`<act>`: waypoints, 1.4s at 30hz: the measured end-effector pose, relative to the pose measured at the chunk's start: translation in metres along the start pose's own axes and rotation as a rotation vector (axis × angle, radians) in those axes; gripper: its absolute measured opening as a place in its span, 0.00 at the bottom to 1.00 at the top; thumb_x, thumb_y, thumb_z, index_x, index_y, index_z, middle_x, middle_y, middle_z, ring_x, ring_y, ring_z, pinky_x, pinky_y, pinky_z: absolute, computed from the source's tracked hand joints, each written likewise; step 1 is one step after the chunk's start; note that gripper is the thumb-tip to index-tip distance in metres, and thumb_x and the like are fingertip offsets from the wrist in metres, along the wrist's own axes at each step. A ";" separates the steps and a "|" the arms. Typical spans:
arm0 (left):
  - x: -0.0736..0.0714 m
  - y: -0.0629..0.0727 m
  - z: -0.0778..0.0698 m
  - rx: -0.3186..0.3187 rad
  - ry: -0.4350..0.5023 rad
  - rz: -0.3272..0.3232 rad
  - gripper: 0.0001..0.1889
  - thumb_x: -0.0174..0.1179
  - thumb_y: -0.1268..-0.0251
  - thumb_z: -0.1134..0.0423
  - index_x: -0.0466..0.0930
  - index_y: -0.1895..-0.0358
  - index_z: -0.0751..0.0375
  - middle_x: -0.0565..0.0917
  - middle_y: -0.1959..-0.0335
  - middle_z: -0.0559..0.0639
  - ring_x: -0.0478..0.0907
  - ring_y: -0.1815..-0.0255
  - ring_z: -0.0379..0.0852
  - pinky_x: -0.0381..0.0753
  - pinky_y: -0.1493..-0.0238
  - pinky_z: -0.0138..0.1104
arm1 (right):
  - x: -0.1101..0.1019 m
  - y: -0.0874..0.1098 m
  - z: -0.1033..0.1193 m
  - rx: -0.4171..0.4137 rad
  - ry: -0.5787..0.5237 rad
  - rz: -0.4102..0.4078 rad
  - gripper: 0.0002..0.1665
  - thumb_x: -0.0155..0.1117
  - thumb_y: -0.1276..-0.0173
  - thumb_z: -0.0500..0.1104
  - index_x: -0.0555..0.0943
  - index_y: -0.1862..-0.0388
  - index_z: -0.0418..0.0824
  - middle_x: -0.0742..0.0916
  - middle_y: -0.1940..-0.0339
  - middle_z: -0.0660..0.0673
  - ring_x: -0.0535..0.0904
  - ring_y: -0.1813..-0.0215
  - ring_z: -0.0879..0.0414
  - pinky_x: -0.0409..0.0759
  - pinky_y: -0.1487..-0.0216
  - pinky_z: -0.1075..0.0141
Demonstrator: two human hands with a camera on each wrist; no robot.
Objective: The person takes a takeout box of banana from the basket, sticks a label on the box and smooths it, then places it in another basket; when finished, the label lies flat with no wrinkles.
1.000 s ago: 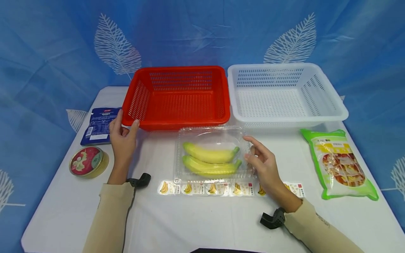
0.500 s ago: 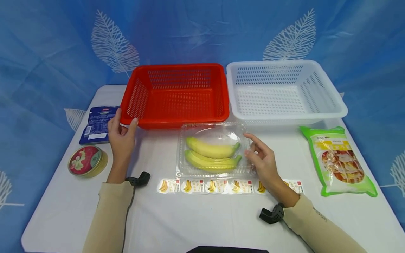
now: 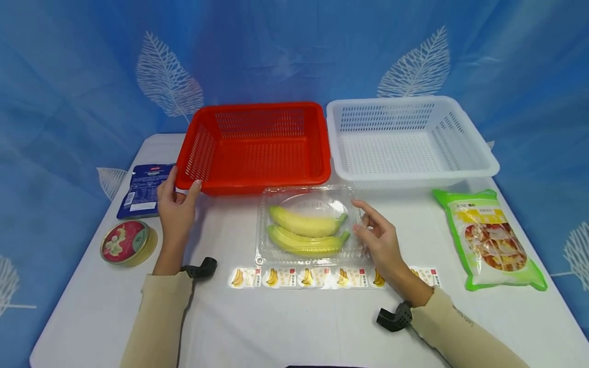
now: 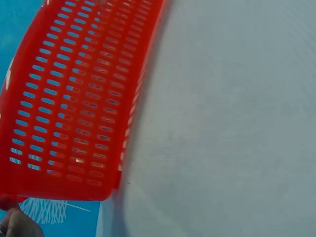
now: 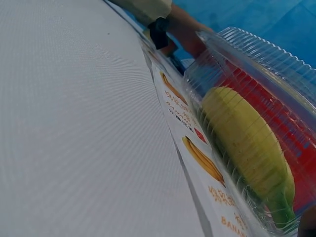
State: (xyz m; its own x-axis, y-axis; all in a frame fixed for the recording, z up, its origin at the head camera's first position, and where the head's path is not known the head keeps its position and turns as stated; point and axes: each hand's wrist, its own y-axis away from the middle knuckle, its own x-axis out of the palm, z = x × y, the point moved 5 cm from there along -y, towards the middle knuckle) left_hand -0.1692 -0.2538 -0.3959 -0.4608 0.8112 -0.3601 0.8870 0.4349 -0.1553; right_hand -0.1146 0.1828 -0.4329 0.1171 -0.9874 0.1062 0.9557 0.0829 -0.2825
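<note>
A clear plastic clamshell box (image 3: 264, 250) with two yellow bananas (image 3: 306, 222) inside lies in front of the baskets. My right hand (image 3: 384, 245) grips its right edge, thumb and index finger set apart along it. In the right wrist view, the side of the box (image 5: 195, 81) runs along a strip of banana stickers (image 5: 200, 158), and only a dark bit of finger shows at the corner. My left hand (image 3: 177, 212) holds the front left corner of the red basket (image 3: 259, 186), thumb at the front and fingers along the side. A fingertip (image 4: 22, 224) meets the basket's rim in the left wrist view.
A white basket (image 3: 414, 176) stands right of the red one. On the left are a blue pouch (image 3: 146, 189) and a round red-lidded tin (image 3: 126, 243). At the right lies a green-edged food bag (image 3: 492, 240). A blue leaf-patterned cloth (image 3: 285, 51) hangs behind.
The box of bananas has shifted slightly back and to the right, off the sticker strip's edge, with my right hand at it. My left hand stays at the red basket. The head view has tilted slightly.
</note>
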 end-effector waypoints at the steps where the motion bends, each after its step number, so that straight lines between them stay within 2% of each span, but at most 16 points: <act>1: -0.001 0.001 0.001 -0.016 -0.010 -0.001 0.38 0.64 0.29 0.47 0.58 0.19 0.43 0.65 0.37 0.48 0.61 0.64 0.37 0.68 0.62 0.26 | 0.000 0.001 0.000 -0.003 -0.004 -0.004 0.30 0.56 0.31 0.25 0.73 0.30 0.29 0.70 0.73 0.48 0.59 0.86 0.65 0.58 0.88 0.65; 4: -0.004 0.003 0.000 -0.055 -0.050 -0.012 0.39 0.64 0.30 0.44 0.57 0.19 0.39 0.64 0.33 0.49 0.62 0.60 0.38 0.71 0.55 0.28 | 0.001 0.001 -0.001 -0.018 -0.009 -0.014 0.30 0.55 0.32 0.23 0.73 0.30 0.27 0.70 0.73 0.48 0.59 0.87 0.65 0.57 0.88 0.65; 7: -0.010 0.005 -0.005 -0.033 -0.083 -0.045 0.40 0.64 0.31 0.43 0.58 0.19 0.38 0.63 0.29 0.51 0.65 0.47 0.41 0.72 0.41 0.31 | 0.002 0.000 -0.001 -0.033 -0.010 -0.018 0.30 0.55 0.33 0.23 0.73 0.31 0.27 0.70 0.73 0.48 0.57 0.87 0.65 0.56 0.88 0.65; 9: -0.015 0.009 -0.012 0.026 -0.102 -0.086 0.39 0.65 0.32 0.44 0.61 0.20 0.41 0.63 0.30 0.52 0.65 0.39 0.43 0.70 0.34 0.34 | 0.002 0.000 0.000 -0.038 -0.010 -0.017 0.30 0.55 0.32 0.22 0.73 0.31 0.26 0.69 0.73 0.48 0.56 0.87 0.64 0.55 0.88 0.65; 11: -0.021 0.016 -0.022 0.121 -0.125 -0.130 0.36 0.66 0.32 0.47 0.66 0.23 0.43 0.65 0.32 0.54 0.64 0.37 0.42 0.70 0.33 0.35 | 0.002 0.000 0.000 -0.040 -0.010 -0.016 0.29 0.55 0.32 0.23 0.73 0.31 0.26 0.69 0.73 0.48 0.55 0.88 0.63 0.55 0.88 0.64; 14: -0.029 0.031 -0.040 0.285 -0.185 -0.138 0.30 0.68 0.32 0.53 0.75 0.28 0.48 0.69 0.35 0.56 0.68 0.48 0.37 0.73 0.44 0.28 | 0.001 -0.001 0.000 -0.044 -0.007 -0.006 0.30 0.55 0.32 0.22 0.72 0.30 0.27 0.69 0.73 0.48 0.54 0.88 0.61 0.55 0.89 0.64; 16: -0.031 0.042 -0.051 0.381 -0.241 -0.091 0.26 0.69 0.34 0.57 0.80 0.32 0.50 0.73 0.38 0.57 0.67 0.58 0.37 0.72 0.55 0.24 | 0.001 -0.002 0.000 -0.051 -0.008 0.001 0.30 0.55 0.32 0.22 0.72 0.30 0.27 0.69 0.72 0.48 0.53 0.88 0.60 0.55 0.89 0.64; 18: -0.031 0.054 -0.058 0.453 -0.295 -0.011 0.23 0.71 0.36 0.61 0.83 0.36 0.53 0.76 0.40 0.57 0.66 0.64 0.40 0.69 0.61 0.22 | 0.001 -0.003 0.001 -0.060 -0.009 0.007 0.30 0.54 0.31 0.23 0.72 0.30 0.27 0.69 0.72 0.48 0.53 0.88 0.59 0.55 0.89 0.64; 22: -0.027 0.076 -0.052 0.510 -0.380 0.168 0.21 0.74 0.40 0.65 0.87 0.42 0.56 0.78 0.45 0.55 0.67 0.64 0.43 0.69 0.64 0.21 | 0.001 -0.004 0.002 -0.070 -0.013 0.012 0.29 0.55 0.31 0.23 0.72 0.30 0.26 0.69 0.73 0.48 0.54 0.88 0.59 0.55 0.90 0.64; 25: -0.019 0.085 -0.039 0.502 -0.426 0.313 0.20 0.76 0.42 0.65 0.88 0.44 0.53 0.79 0.49 0.51 0.71 0.62 0.45 0.75 0.63 0.25 | 0.000 -0.005 0.001 -0.067 -0.010 0.015 0.30 0.55 0.32 0.23 0.72 0.30 0.26 0.70 0.73 0.48 0.54 0.88 0.59 0.55 0.90 0.64; 27: -0.011 0.088 -0.028 0.473 -0.438 0.422 0.19 0.76 0.41 0.64 0.88 0.46 0.50 0.80 0.51 0.47 0.74 0.59 0.45 0.80 0.61 0.30 | -0.001 -0.005 0.000 -0.061 -0.004 0.016 0.30 0.55 0.32 0.23 0.72 0.30 0.27 0.69 0.73 0.49 0.55 0.88 0.60 0.55 0.89 0.64; 30: 0.001 0.091 -0.011 0.388 -0.403 0.583 0.16 0.75 0.39 0.62 0.88 0.48 0.47 0.81 0.58 0.42 0.76 0.60 0.44 0.81 0.61 0.32 | -0.002 -0.004 -0.003 -0.045 -0.008 0.020 0.30 0.55 0.31 0.24 0.73 0.29 0.29 0.70 0.73 0.49 0.55 0.87 0.61 0.56 0.88 0.65; 32: 0.007 0.093 0.000 0.315 -0.333 0.671 0.15 0.74 0.38 0.61 0.88 0.48 0.47 0.80 0.63 0.43 0.76 0.63 0.43 0.80 0.63 0.31 | -0.003 -0.004 -0.005 -0.040 -0.016 0.025 0.30 0.56 0.31 0.25 0.73 0.29 0.30 0.70 0.73 0.49 0.55 0.86 0.61 0.57 0.87 0.66; 37: 0.019 0.099 0.017 0.168 -0.170 0.823 0.14 0.73 0.36 0.57 0.87 0.48 0.50 0.76 0.70 0.47 0.72 0.72 0.41 0.74 0.72 0.30 | -0.004 0.000 -0.007 -0.062 -0.039 0.043 0.30 0.55 0.30 0.26 0.72 0.29 0.30 0.69 0.72 0.48 0.57 0.85 0.61 0.56 0.87 0.65; 42: 0.028 0.103 0.021 0.120 -0.174 0.953 0.18 0.76 0.41 0.52 0.86 0.48 0.47 0.73 0.75 0.45 0.66 0.76 0.37 0.67 0.75 0.31 | -0.005 -0.002 -0.005 -0.126 -0.082 0.050 0.30 0.52 0.32 0.24 0.71 0.30 0.25 0.70 0.73 0.49 0.61 0.81 0.63 0.56 0.86 0.66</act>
State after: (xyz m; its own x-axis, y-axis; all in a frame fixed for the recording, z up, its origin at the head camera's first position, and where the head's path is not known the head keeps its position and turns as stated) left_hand -0.0902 -0.1945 -0.4415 0.4539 0.7289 -0.5125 0.8871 -0.4240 0.1825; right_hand -0.1184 0.1865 -0.4375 0.1908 -0.9676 0.1653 0.9073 0.1096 -0.4059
